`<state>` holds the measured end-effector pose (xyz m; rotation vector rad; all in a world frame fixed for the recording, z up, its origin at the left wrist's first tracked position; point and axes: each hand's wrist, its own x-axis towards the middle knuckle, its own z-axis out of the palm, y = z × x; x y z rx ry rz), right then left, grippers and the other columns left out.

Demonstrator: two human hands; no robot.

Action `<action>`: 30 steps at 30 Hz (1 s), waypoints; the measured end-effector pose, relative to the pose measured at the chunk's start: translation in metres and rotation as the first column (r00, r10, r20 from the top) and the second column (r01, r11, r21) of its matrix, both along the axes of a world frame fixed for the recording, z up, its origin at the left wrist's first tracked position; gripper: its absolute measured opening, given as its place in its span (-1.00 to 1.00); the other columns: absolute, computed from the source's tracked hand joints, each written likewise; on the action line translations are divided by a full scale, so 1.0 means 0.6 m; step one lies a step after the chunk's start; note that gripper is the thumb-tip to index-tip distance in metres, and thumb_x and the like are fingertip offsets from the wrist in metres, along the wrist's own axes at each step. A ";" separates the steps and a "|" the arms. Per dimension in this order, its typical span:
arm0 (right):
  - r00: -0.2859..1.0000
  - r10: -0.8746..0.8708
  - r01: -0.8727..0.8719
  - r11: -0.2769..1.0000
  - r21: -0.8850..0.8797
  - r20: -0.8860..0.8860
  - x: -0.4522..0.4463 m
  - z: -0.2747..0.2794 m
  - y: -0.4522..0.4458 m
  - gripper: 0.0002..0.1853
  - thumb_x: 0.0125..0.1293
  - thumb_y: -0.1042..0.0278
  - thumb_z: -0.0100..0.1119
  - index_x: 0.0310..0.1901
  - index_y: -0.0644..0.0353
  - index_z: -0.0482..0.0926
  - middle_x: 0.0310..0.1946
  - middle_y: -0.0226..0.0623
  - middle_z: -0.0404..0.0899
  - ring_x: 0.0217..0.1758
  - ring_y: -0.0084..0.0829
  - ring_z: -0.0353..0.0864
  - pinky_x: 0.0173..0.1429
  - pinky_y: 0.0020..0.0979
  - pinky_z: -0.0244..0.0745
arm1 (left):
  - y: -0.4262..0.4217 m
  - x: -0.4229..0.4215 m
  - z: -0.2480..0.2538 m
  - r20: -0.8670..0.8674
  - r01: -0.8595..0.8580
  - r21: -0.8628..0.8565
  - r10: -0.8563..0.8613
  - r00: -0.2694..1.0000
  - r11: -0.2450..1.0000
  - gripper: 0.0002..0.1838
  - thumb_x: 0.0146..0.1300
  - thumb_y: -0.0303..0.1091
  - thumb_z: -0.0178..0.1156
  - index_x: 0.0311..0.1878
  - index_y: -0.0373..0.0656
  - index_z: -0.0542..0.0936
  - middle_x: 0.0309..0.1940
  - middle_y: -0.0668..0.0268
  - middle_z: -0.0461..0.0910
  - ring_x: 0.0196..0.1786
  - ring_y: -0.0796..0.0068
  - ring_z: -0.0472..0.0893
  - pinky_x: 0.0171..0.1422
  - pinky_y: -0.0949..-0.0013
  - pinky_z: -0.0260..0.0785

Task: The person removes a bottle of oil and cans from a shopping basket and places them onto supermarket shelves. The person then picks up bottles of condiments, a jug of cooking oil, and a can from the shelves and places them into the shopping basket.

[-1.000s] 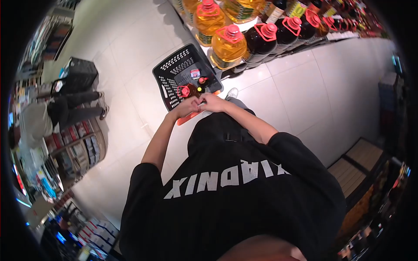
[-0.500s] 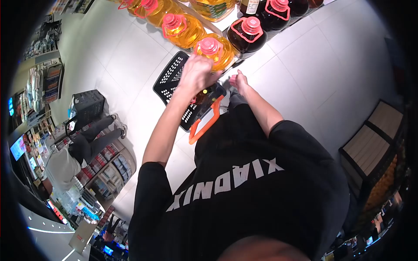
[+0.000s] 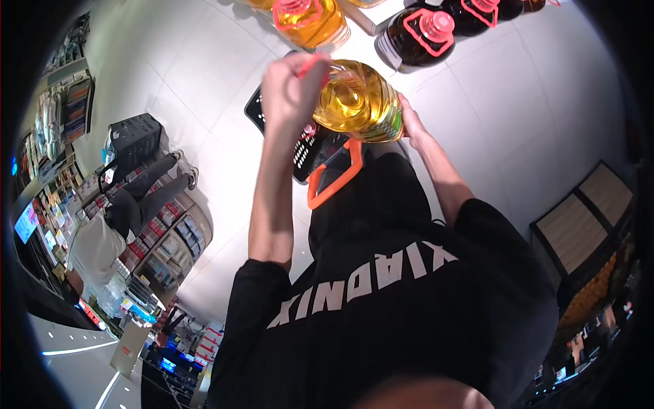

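A large bottle of yellow oil (image 3: 357,102) hangs tilted above the black basket (image 3: 253,110), its red cap end to the left. My left hand (image 3: 289,88) is closed round the red handle at the cap. At the bottle's base is my right hand (image 3: 411,123), its palm against the side and its fingers partly hidden behind it. The basket's orange handle (image 3: 337,178) leans toward my body. The bottle and my left arm hide most of what lies in the basket.
Another yellow oil bottle (image 3: 315,24) and dark bottles with red handles (image 3: 426,37) stand on the display ahead. At the left a person (image 3: 102,238) is beside a dark basket (image 3: 135,140) and shelves (image 3: 174,245). A slatted bench (image 3: 579,221) is at the right.
My left hand has taken the front oil bottle by its handle and lifted it off the display. My right hand has come to its base. The bottle is now tilted over the basket.
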<state>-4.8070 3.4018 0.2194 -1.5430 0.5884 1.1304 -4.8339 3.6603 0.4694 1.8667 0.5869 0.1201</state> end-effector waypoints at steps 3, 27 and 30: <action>1.000 -0.025 0.025 1.000 -0.015 0.007 -0.065 0.127 -0.018 -0.15 0.41 -0.52 -0.26 0.10 0.26 0.53 -0.48 -0.33 0.59 -0.67 -0.54 0.45 -0.66 -0.49 0.27 | 0.043 -0.005 0.044 0.049 -0.045 0.143 0.039 0.998 0.989 -0.52 0.16 0.07 0.25 -0.50 -0.25 0.70 -0.75 0.33 0.47 -0.59 0.56 0.44 -0.42 0.41 0.25; 0.758 -0.635 0.645 0.691 0.327 -0.151 -0.477 0.283 0.136 -0.26 0.51 -0.34 -0.32 0.33 0.16 0.44 0.24 -0.21 0.58 0.20 -0.30 0.64 0.25 -0.20 0.60 | -0.035 -0.151 0.237 0.440 0.484 0.147 -0.496 0.749 0.862 -0.43 0.26 -0.09 0.34 -0.76 -0.30 0.53 -0.87 0.42 0.35 -0.72 0.66 0.34 -0.55 0.41 0.13; 0.811 -0.536 0.582 0.697 0.419 -0.233 -0.461 0.254 0.151 -0.20 0.50 -0.41 -0.40 0.36 0.15 0.38 0.20 -0.24 0.60 0.13 -0.36 0.65 0.28 -0.25 0.51 | -0.020 -0.173 0.246 0.319 0.486 0.099 -0.490 0.811 0.869 -0.56 0.24 -0.10 0.36 -0.59 -0.29 0.66 -0.80 0.42 0.43 -0.69 0.61 0.38 -0.49 0.41 0.21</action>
